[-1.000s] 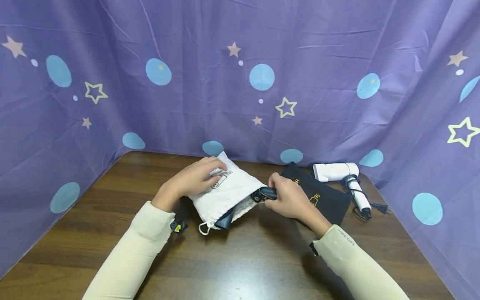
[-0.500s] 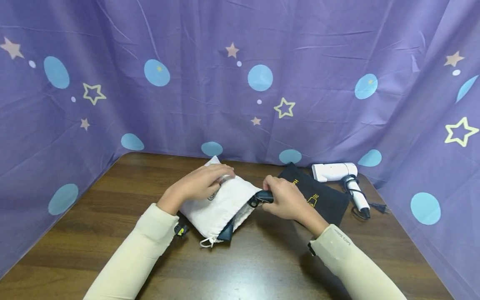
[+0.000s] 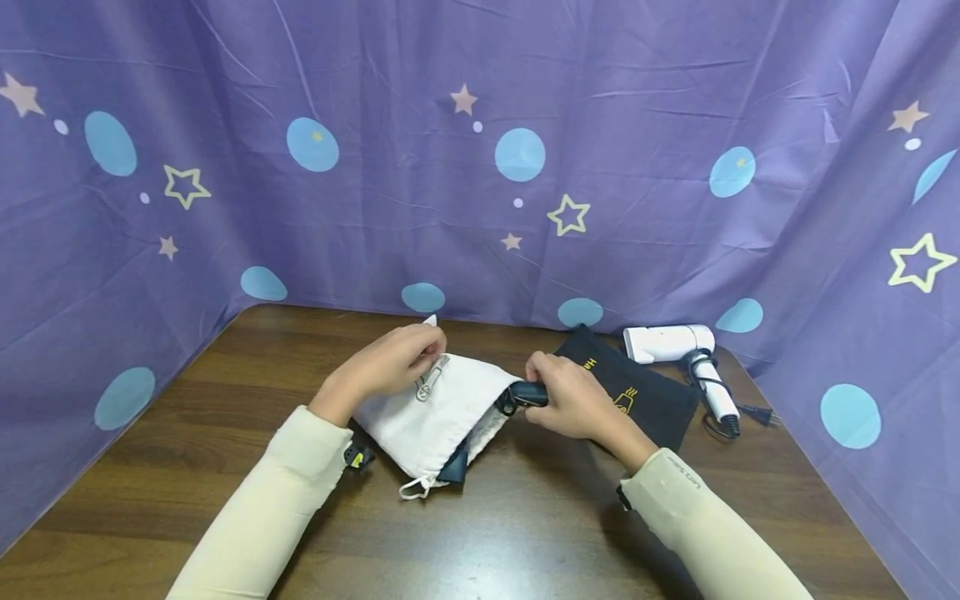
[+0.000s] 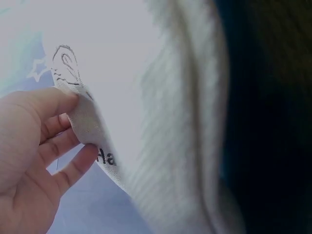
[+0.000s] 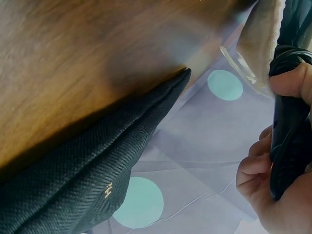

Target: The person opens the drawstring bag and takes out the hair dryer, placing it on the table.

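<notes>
A white drawstring bag point(image 3: 450, 417) with a printed front lies tilted on the table, its mouth towards the front right. My left hand point(image 3: 390, 362) pinches its cloth near the back end; in the left wrist view, thumb and fingertips point(image 4: 87, 153) meet the fabric beside the print. A dark hair dryer is partly inside: its barrel end point(image 3: 453, 467) shows at the mouth's lower corner. My right hand point(image 3: 570, 396) grips its black handle point(image 3: 531, 393), which sticks out at the upper corner. A black cord is bunched beside the handle in the right wrist view.
Right of the bag lies a black pouch point(image 3: 660, 404) with yellow print, partly under my right forearm. Beyond it, a white hair dryer point(image 3: 671, 343) with a wrapped cord and plug point(image 3: 759, 414) rests near the back right edge. A purple curtain point(image 3: 480, 208) surrounds the table point(image 3: 525, 533).
The bag and dark hair dryer have shifted slightly towards the front. My left hand has gone from lying spread over the bag to pinching its cloth. My right hand keeps its grip on the handle.
</notes>
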The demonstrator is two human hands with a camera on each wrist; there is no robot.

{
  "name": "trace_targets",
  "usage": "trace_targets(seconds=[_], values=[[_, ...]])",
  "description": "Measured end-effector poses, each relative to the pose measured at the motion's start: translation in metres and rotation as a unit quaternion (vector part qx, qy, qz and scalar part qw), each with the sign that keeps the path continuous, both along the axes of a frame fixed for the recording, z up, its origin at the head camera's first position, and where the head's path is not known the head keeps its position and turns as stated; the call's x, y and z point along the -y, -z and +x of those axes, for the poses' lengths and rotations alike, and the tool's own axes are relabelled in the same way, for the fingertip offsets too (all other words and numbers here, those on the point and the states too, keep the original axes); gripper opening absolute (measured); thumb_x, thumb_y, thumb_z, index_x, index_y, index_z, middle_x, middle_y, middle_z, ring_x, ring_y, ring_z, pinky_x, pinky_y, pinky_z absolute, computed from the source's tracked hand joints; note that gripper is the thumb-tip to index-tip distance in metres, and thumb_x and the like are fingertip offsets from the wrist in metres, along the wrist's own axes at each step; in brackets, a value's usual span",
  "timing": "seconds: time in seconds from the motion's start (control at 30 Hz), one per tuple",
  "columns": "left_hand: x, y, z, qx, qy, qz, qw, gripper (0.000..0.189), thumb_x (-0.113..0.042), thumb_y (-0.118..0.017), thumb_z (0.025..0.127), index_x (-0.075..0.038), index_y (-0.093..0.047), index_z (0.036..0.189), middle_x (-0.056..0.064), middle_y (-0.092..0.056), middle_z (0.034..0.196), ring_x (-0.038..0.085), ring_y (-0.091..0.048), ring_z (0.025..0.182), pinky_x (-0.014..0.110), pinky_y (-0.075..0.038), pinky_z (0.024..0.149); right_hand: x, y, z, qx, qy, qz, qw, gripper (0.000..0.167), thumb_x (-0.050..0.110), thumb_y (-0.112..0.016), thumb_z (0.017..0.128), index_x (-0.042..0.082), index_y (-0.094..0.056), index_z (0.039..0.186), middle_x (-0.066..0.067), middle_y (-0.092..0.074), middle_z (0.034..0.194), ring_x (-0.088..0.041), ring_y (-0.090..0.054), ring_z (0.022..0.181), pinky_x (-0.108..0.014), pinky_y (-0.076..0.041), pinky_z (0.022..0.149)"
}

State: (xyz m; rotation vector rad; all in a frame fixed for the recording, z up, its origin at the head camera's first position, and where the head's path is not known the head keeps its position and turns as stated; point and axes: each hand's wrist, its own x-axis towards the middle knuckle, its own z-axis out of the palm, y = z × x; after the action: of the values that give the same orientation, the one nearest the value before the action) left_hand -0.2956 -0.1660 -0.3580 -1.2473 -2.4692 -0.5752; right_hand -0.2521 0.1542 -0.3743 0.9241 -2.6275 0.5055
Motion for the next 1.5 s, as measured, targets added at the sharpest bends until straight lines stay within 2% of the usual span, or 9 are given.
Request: trace_targets(seconds=[0.27,0.6,0.67,0.77,0.93,1.03,1.2,1.5], values=[[0.013,0.002,-0.005,0.015,-0.057,0.005,0.9982,0.014,0.000,-0.062,0.096,-0.012,-0.058,0.093,-0.002,-0.054,0.086,0.015,-0.052,0.081,0.036,-0.047,0.075,0.000,-0.001,0.000,0.001,0.000,-0.010,0.9999,0.042,0.021,-0.083,0.069,0.018,-0.053,0.098,0.006,-0.053,0.081,-0.015,-0.049,0.074,-0.032,-0.041,0.062],[0.025,0.000,-0.007,0.046,-0.086,0.010,0.9951,0.011,0.000,-0.061,0.097,-0.011,-0.060,0.093,-0.002,-0.055,0.083,0.016,-0.052,0.078,0.036,-0.045,0.072,-0.006,-0.002,0.000,0.002,0.012,-0.020,0.9997,0.042,0.020,-0.083,0.068,0.018,-0.053,0.097,0.005,-0.053,0.082,-0.015,-0.049,0.073,-0.032,-0.041,0.062],[0.024,0.000,-0.007,0.055,-0.087,0.006,0.9946,0.011,-0.001,-0.062,0.097,-0.012,-0.060,0.093,-0.002,-0.056,0.083,0.016,-0.053,0.078,0.036,-0.046,0.072,-0.007,-0.001,0.000,0.001,0.013,-0.020,0.9997,0.042,0.020,-0.084,0.068,0.018,-0.053,0.096,0.005,-0.053,0.082,-0.015,-0.050,0.073,-0.032,-0.042,0.062],[0.021,0.000,-0.006,0.051,-0.080,-0.006,0.9954,0.010,-0.004,-0.064,0.096,-0.013,-0.061,0.094,-0.003,-0.057,0.085,0.016,-0.054,0.080,0.036,-0.046,0.074,-0.007,-0.001,0.001,-0.005,0.009,-0.015,0.9998,0.043,0.022,-0.084,0.068,0.019,-0.053,0.097,0.005,-0.054,0.082,-0.015,-0.050,0.074,-0.032,-0.042,0.062],[0.013,0.002,-0.004,0.052,-0.031,-0.006,0.9981,0.012,-0.008,-0.068,0.095,-0.014,-0.064,0.103,-0.002,-0.061,0.097,0.017,-0.058,0.093,0.039,-0.047,0.084,-0.004,-0.002,0.000,-0.016,0.001,-0.013,0.9998,0.043,0.021,-0.083,0.067,0.018,-0.053,0.097,0.005,-0.053,0.081,-0.016,-0.050,0.075,-0.033,-0.042,0.062],[0.011,0.002,-0.005,0.067,-0.014,0.003,0.9977,0.009,-0.006,-0.066,0.097,-0.013,-0.063,0.102,-0.002,-0.061,0.094,0.016,-0.057,0.090,0.038,-0.048,0.083,-0.003,-0.003,0.000,-0.022,-0.001,-0.013,0.9997,0.043,0.020,-0.083,0.067,0.018,-0.053,0.097,0.005,-0.054,0.082,-0.016,-0.050,0.076,-0.033,-0.042,0.063],[0.014,0.000,-0.005,0.078,-0.034,0.013,0.9963,0.009,-0.004,-0.063,0.098,-0.012,-0.063,0.095,-0.004,-0.057,0.085,0.013,-0.053,0.080,0.035,-0.046,0.074,-0.001,-0.003,0.001,-0.021,0.004,-0.011,0.9997,0.043,0.020,-0.084,0.067,0.019,-0.053,0.097,0.004,-0.054,0.083,-0.016,-0.051,0.076,-0.033,-0.042,0.062],[0.022,-0.002,-0.008,0.088,-0.069,0.040,0.9929,0.012,-0.001,-0.059,0.093,-0.012,-0.062,0.090,-0.003,-0.057,0.079,0.013,-0.052,0.072,0.033,-0.046,0.068,0.002,-0.005,0.006,-0.023,0.000,-0.013,0.9996,0.044,0.018,-0.085,0.068,0.018,-0.052,0.098,0.005,-0.053,0.083,-0.016,-0.050,0.077,-0.033,-0.041,0.062]])
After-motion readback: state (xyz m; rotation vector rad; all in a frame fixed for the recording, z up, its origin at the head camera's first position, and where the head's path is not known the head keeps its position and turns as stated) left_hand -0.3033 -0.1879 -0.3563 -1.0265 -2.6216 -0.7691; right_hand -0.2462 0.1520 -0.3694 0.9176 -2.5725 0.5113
